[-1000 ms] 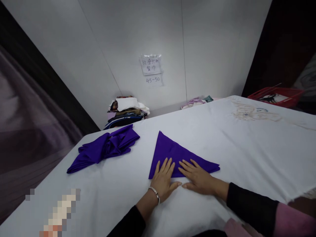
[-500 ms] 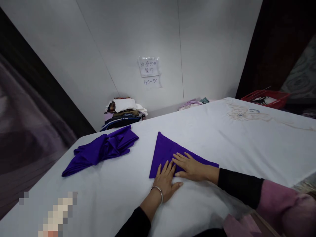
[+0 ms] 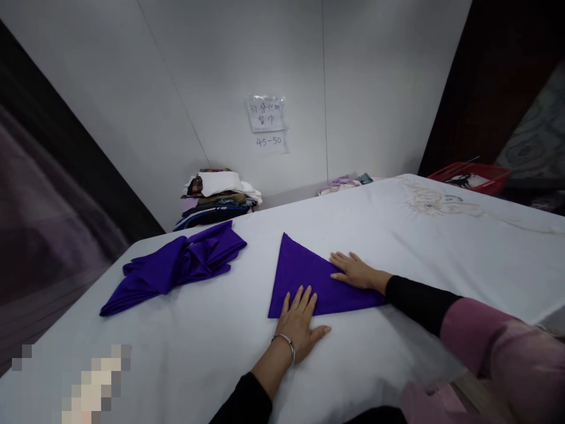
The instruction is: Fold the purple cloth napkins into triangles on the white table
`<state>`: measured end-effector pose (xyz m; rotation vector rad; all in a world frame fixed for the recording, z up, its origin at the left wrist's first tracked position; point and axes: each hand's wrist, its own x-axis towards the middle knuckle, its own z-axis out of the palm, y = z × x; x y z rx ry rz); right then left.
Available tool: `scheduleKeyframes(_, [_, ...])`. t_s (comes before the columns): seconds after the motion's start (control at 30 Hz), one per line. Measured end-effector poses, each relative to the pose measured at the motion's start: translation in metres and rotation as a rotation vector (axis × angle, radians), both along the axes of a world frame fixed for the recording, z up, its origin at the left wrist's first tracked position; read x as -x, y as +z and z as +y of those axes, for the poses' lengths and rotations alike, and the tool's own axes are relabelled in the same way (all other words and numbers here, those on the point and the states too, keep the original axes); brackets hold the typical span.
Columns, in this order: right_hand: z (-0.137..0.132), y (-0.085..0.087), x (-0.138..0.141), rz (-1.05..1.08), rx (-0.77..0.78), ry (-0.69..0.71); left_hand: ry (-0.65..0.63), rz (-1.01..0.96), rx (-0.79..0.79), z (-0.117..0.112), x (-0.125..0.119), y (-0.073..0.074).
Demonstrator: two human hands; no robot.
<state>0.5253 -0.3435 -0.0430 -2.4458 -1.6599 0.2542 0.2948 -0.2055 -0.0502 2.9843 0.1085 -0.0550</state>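
Observation:
A purple cloth napkin [image 3: 304, 271], folded into a triangle, lies flat on the white-covered table. My left hand [image 3: 298, 321], with a silver bangle at the wrist, rests with fingers spread on its near edge towards the left corner; the thumb lies on the white cover. My right hand [image 3: 355, 272] is laid flat over the napkin's long slanting edge, fingers stretched out. Its wrist and sleeve hide part of the right corner. To the left is a loose, rumpled heap of purple cloth [image 3: 172, 268], which neither hand touches.
The white tablecloth [image 3: 203, 353] bears embroidery at the far right. Against the wall stands a stack of folded clothes [image 3: 220, 197]. More fabric [image 3: 339, 185] lies behind the table's far edge. A red basket [image 3: 494, 179] with scissors stands at the right. A paper sign [image 3: 267, 115] hangs on the wall.
My right hand has slid right and slightly away from me along the napkin's slanting edge, parting from the left hand. My left hand stays almost in place. The camera view has shifted slightly.

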Motion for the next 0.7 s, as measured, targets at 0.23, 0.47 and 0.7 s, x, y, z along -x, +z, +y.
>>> scheduleKeyframes(0.23, [-0.061, 0.005, 0.057, 0.060, -0.112, 0.169, -0.005, -0.012, -0.038, 0.001, -0.003, -0.002])
scheduleKeyframes(0.47, [-0.122, -0.003, 0.055, 0.077, -0.085, 0.114, -0.020, -0.071, -0.098, 0.005, -0.006, -0.012])
scheduleKeyframes(0.7, [-0.187, -0.016, 0.015, 0.059, -0.288, -0.354, -0.016, -0.075, -0.087, 0.008, -0.006, -0.013])
